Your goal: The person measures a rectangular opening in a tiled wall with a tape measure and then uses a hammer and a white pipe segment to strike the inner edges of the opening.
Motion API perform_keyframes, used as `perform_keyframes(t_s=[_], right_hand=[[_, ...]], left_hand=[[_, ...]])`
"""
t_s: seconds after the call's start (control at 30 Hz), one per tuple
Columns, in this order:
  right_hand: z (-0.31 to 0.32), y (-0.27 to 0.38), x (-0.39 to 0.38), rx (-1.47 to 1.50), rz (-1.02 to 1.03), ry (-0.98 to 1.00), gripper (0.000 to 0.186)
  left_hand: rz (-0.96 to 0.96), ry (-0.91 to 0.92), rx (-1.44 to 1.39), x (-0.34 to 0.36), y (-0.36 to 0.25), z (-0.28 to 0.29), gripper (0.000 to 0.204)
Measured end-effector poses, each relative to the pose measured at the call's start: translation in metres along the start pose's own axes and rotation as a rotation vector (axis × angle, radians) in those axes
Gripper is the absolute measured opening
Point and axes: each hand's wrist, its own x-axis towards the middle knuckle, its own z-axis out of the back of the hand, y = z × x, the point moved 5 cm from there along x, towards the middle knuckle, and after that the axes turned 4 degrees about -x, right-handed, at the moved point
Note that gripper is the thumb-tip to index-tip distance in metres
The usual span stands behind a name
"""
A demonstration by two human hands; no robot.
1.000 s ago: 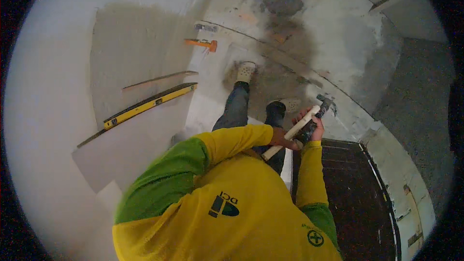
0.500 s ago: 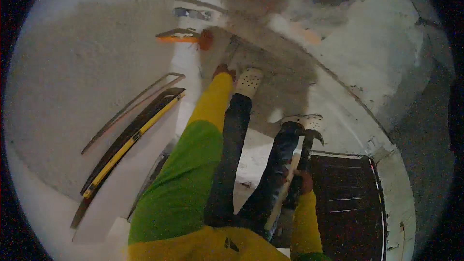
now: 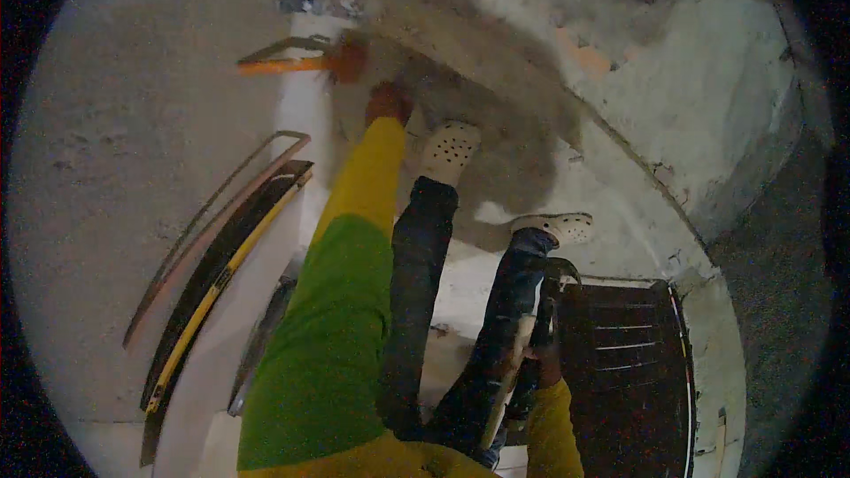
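Note:
My left hand (image 3: 390,102) reaches down beside my white perforated clog (image 3: 450,146), just short of an orange-handled tool (image 3: 288,65) lying by the wall's foot. Its fingers are dark and blurred, so I cannot tell what, if anything, they hold. My right hand (image 3: 540,358), low by my right leg, grips a dark claw hammer (image 3: 560,270) together with a pale strip (image 3: 513,354), perhaps wood. A small grey object (image 3: 319,2) lies beyond the orange tool.
A yellow level (image 3: 208,301) and a long narrow strip (image 3: 168,265) are against the plastered wall (image 3: 106,195) on my left. A dark brown panel (image 3: 624,354) is at lower right. A crack or edge (image 3: 646,164) crosses the stained floor (image 3: 691,97).
My left hand has left the pale strip and reached down and forward toward the orange tool. My right hand has lowered with the hammer and strip. The view has tilted and shifted.

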Motion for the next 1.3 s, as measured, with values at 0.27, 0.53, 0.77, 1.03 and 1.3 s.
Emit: perform_keyframes(t_s=[0.27, 0.53, 0.77, 1.03, 1.3], right_hand=[[-0.001, 0.009, -0.005, 0.019, 0.154, 0.111, 0.027], [-0.012, 0.021, -0.055, 0.241, 0.107, 0.279, 0.033], [0.026, 0.027, -0.121, 0.414, 0.281, 0.57, 0.041], [0.164, 0.058, -0.14, 0.469, 0.827, 0.517, 0.029], [0.24, 0.063, -0.265, 0.377, 1.351, 0.167, 0.034]], left_hand=[[-0.419, -0.403, -0.202, 0.025, -0.008, 0.088, 0.056], [-0.348, -0.379, 0.035, -0.007, -0.026, 0.055, 0.061], [-0.501, 0.118, 0.21, -0.25, 0.056, -0.06, 0.068], [-1.143, 1.016, 0.301, -0.594, -0.073, -0.179, 0.047], [-1.238, 0.858, 0.061, -0.648, -0.176, -0.156, 0.038]])
